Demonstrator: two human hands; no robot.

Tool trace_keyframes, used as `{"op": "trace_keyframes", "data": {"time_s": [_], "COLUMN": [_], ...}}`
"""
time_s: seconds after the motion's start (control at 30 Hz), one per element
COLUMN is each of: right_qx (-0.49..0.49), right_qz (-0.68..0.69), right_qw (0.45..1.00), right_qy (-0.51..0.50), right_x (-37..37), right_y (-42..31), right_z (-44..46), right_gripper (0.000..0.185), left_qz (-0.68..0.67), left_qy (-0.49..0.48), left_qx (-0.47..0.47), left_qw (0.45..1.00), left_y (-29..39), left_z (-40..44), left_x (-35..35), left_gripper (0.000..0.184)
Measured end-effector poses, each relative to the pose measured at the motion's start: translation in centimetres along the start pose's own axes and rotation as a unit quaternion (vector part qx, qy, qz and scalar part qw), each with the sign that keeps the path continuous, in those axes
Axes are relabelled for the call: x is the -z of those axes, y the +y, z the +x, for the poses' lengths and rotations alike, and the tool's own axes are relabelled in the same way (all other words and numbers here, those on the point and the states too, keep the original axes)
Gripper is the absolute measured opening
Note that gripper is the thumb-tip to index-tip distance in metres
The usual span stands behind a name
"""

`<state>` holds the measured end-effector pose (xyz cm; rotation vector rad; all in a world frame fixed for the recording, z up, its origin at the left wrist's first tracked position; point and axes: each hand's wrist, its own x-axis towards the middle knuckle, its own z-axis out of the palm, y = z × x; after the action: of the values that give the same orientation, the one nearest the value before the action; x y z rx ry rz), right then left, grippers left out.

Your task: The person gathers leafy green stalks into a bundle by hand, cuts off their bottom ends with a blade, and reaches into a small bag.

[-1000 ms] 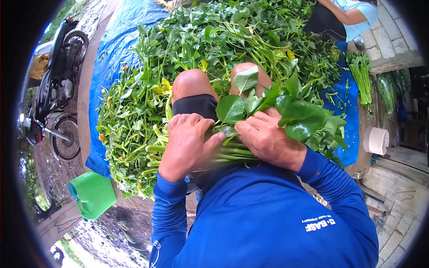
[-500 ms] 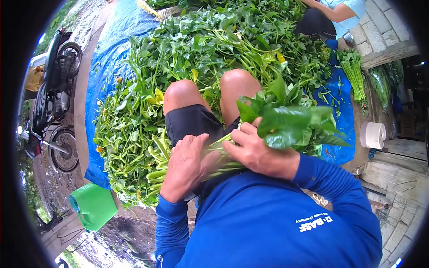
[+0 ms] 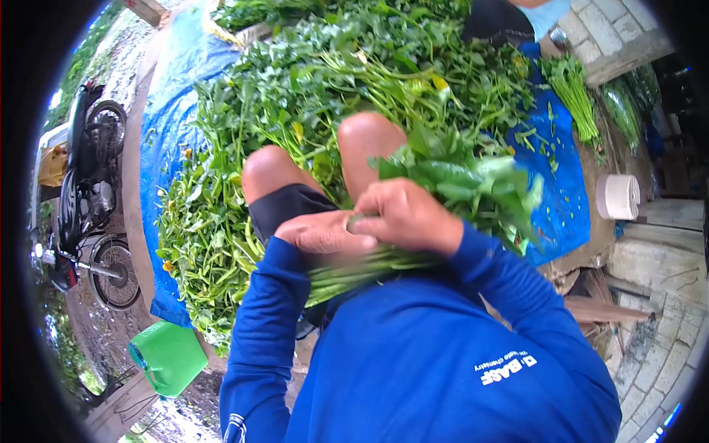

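A bunch of leafy greens (image 3: 473, 173) lies across my lap, its leaves to the right and its long pale-green stems (image 3: 354, 279) to the left. Above the stems my two hands meet. My right hand (image 3: 410, 215) is closed, its curled fingers pinching near a thin greenish strip that I cannot identify. My left hand (image 3: 317, 232) reaches in from the left with its fingers pressed together against the right one. Motion blurs its lower edge, and whatever it holds is hidden.
Loose greens (image 3: 295, 88) are heaped on a blue tarp (image 3: 546, 214) around my knees. A tied bunch (image 3: 572, 96) lies at the right, near a pale roll (image 3: 619, 197). A green container (image 3: 170, 358) and a motorcycle (image 3: 96, 192) stand left. Another person (image 3: 502, 22) sits at the top right.
My left hand has moved from the stems rightward and up to meet my right hand. The right hand has turned and curled in above the bunch. The whole view has shifted slightly.
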<state>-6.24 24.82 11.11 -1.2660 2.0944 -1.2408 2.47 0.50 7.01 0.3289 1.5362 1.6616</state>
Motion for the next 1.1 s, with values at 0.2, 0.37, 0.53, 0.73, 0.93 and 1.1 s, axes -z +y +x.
{"op": "trace_keyframes", "data": {"time_s": [0.2, 0.37, 0.53, 0.73, 0.93, 1.1], "right_qx": [-0.119, 0.061, -0.058, -0.097, 0.004, -0.038], "right_qz": [0.281, -0.187, -0.231, -0.295, -0.386, -0.278], "right_qw": [0.952, 0.976, 0.958, 0.925, 0.899, 0.939], "right_qy": [-0.009, -0.095, -0.162, -0.221, -0.207, -0.198], "right_x": [8.9, 6.4, 5.6, 4.8, 4.7, 4.8], "right_y": [-5.5, -8.2, -10.4, -10.3, -10.7, -9.3], "right_z": [1.3, -3.7, -5.3, -4.2, -3.8, -4.6], "right_gripper": [0.021, 0.052, 0.072, 0.054, 0.038, 0.051], "left_qz": [0.011, 0.011, 0.003, 0.029, 0.053, 0.003], "left_qy": [0.121, 0.119, 0.123, 0.127, 0.114, 0.127], "left_qx": [0.188, 0.176, 0.254, 0.228, 0.219, 0.252], "left_qw": [0.975, 0.977, 0.959, 0.965, 0.968, 0.959], "left_y": [6.8, 6.4, 6.0, 6.1, 5.8, 7.4], "left_z": [0.8, 0.9, 1.3, 1.6, 2.1, 1.4], "left_x": [-3.1, -2.7, -2.2, -2.1, -1.3, -1.8], "left_gripper": [0.065, 0.072, 0.074, 0.070, 0.071, 0.069]}}
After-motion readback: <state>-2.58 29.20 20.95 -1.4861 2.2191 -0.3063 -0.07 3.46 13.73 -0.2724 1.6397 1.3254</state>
